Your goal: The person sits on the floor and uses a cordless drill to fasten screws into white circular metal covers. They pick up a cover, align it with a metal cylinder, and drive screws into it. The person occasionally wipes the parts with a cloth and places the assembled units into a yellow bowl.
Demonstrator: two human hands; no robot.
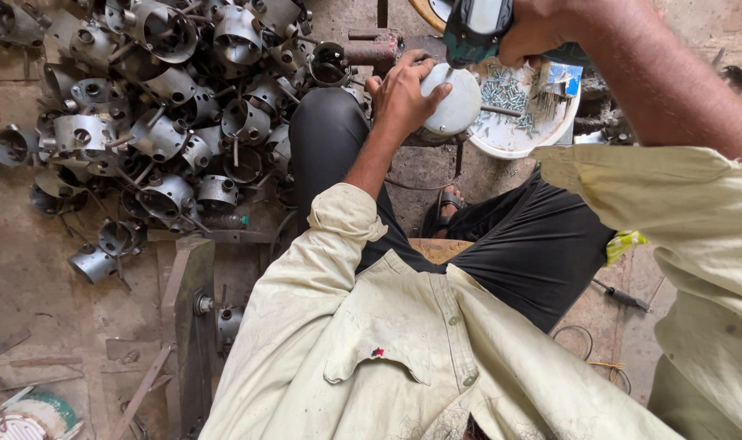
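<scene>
Grey metal is almost everywhere in the head view: a big heap of round metal housings (167, 106) lies on the dirty floor (37, 269), to the left of the person's knees.

In the middle top, the left hand (403, 94) is closed around a rounded white-grey metal cap (452, 102). The palm is on its left side and the thumb lies over its top edge, so the cap is pressed down and held steady on a support that I cannot see well.

The right hand (538, 33) is clenched on the grip of a dark green power drill (477, 28). The drill comes down from the top edge, and its long axis points down to the top of the cap. The tip seems to touch the cap, just beside the left thumb. So the cap lies directly under the drill and to the right of the left hand, which is the nearer one.

Behind the cap stands a white bowl (501, 138) with small screws (505, 94). A screwdriver (623, 297) lies on the floor at the right.
</scene>
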